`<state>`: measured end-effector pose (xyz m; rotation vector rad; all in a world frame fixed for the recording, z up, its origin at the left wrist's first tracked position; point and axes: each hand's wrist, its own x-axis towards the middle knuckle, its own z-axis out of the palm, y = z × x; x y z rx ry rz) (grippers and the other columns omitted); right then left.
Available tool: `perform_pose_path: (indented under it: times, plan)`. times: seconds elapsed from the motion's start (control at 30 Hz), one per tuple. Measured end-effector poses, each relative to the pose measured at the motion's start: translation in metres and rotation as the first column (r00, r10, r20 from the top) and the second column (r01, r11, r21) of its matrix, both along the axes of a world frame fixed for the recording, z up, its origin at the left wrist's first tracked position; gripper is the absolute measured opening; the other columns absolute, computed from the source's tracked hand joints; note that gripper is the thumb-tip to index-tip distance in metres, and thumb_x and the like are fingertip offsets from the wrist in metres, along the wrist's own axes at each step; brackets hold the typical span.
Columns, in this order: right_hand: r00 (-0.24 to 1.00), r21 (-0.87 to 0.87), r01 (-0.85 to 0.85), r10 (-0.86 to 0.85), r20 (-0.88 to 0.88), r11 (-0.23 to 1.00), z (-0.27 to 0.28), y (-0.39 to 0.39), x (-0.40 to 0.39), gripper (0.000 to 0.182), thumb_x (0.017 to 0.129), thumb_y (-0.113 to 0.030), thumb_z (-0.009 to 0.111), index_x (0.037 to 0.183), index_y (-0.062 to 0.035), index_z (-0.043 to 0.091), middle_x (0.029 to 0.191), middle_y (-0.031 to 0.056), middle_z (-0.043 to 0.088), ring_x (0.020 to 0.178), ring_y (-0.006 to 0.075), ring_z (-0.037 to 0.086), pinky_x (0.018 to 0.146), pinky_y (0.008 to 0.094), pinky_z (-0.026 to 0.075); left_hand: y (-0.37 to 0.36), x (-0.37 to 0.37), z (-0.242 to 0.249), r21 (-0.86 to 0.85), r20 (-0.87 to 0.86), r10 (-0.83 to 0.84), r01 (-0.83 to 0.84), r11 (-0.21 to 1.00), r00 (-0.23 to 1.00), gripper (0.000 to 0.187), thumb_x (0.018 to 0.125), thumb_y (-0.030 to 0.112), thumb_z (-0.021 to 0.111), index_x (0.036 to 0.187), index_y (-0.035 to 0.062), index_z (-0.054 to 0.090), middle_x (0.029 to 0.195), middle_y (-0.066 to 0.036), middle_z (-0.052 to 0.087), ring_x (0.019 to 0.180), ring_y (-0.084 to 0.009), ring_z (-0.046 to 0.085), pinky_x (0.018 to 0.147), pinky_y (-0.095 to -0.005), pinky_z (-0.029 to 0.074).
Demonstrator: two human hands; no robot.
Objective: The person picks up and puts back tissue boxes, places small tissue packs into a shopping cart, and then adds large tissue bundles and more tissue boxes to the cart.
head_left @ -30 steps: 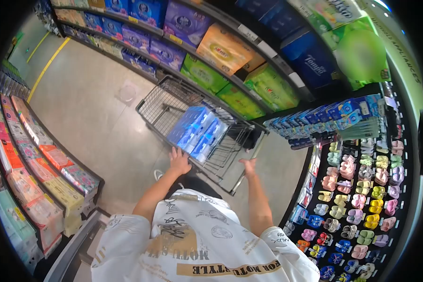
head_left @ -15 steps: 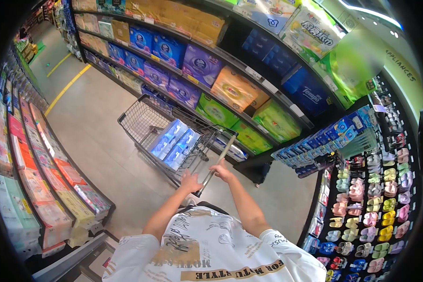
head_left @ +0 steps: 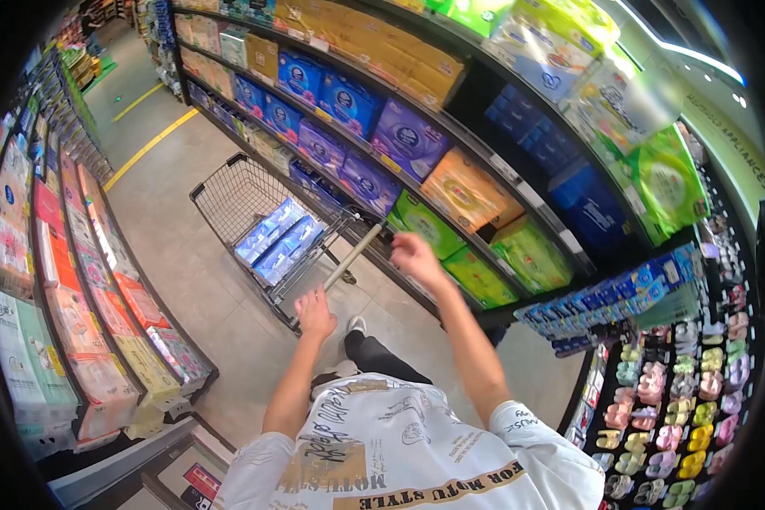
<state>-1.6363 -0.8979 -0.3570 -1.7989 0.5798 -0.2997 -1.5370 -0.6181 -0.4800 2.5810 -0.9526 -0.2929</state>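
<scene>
A wire shopping cart (head_left: 217, 183) stands ahead of me in the aisle, tilted in the view, with its pale handle bar (head_left: 353, 255) toward me. My left hand (head_left: 316, 314) is closed on the near left end of that bar. Off the bar's right end, my right hand (head_left: 416, 257) hovers in the air, fingers loosely bent and apart, holding nothing. Several blue-and-white tissue packs (head_left: 279, 242) lie in the cart's basket, at the end near the handle.
Shelves of tissue packs (head_left: 410, 136) line the right side, close to the cart. A low tissue display (head_left: 68, 297) runs along the left. Hanging blue packets (head_left: 612, 293) and a rack of slippers (head_left: 667, 399) stand at the right. Yellow lines (head_left: 149, 149) cross the floor (head_left: 170, 221) ahead.
My right hand has let go of the handle bar and moved right of it. The cart has shifted forward and left, away from my body. My left hand stays on the bar.
</scene>
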Motion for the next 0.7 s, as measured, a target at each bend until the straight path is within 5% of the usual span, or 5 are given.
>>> perform_pose_path:
  times: [0.23,0.3,0.43,0.5,0.7]
  plan:
    - [0.872,-0.36,0.368,-0.185,0.453,0.857,0.144,-0.206,0.127,0.064,0.076,-0.007,0.078,0.132,-0.0033,0.049,0.122,0.0113,0.057,0.091,0.0221,0.063,0.08,0.0355,0.056,0.013,0.103,0.006,0.058,-0.043,0.15,-0.147,0.987,0.988,0.07,0.073,0.021,0.075,0.136,0.006,0.048,0.121,-0.017,0.055,0.121,-0.0359,0.05,0.114,-0.0553,0.025]
    - [0.78,-0.588,0.598,-0.228,0.582,0.545,0.169,-0.271,0.171,0.074,0.072,-0.022,0.087,0.131,0.0037,0.05,0.122,0.0148,0.06,0.093,0.0291,0.066,0.085,0.0405,0.054,0.008,0.128,0.003,0.158,-0.07,0.219,-0.206,0.966,0.973,0.062,0.074,0.021,0.074,0.13,0.0067,0.049,0.122,-0.019,0.056,0.124,-0.0368,0.049,0.114,-0.058,0.024]
    - [0.913,-0.317,0.24,-0.325,-0.247,0.917,0.249,-0.329,0.219,0.085,0.082,-0.05,0.079,0.136,0.0116,0.055,0.139,0.0225,0.06,0.132,0.024,0.054,0.112,0.0328,0.038,-0.008,0.162,0.027,0.381,-0.046,0.286,-0.248,0.891,0.957,0.048,0.081,0.021,0.073,0.121,0.0066,0.049,0.112,-0.02,0.062,0.11,-0.0388,0.061,0.096,-0.053,0.047]
    - [0.978,-0.021,-0.051,0.054,0.201,0.998,0.19,-0.378,0.255,0.077,0.092,-0.053,0.067,0.136,0.0097,0.058,0.143,0.0183,0.059,0.137,0.0208,0.05,0.115,0.0326,0.034,-0.004,0.187,-0.002,0.505,0.062,0.255,-0.251,0.826,0.965,0.041,0.085,0.018,0.063,0.122,0.0048,0.05,0.103,-0.021,0.068,0.098,-0.038,0.068,0.082,-0.0509,0.053]
    - [0.986,-0.334,0.169,-0.161,0.053,0.927,0.198,-0.334,0.242,0.054,0.091,-0.043,0.071,0.125,-0.0014,0.068,0.126,0.0138,0.067,0.119,0.0201,0.06,0.105,0.0346,0.042,-0.026,0.231,0.001,0.691,0.027,0.353,-0.273,0.67,0.935,0.026,0.099,0.021,0.046,0.118,0.0061,0.058,0.102,-0.018,0.073,0.097,-0.0359,0.072,0.084,-0.0478,0.054]
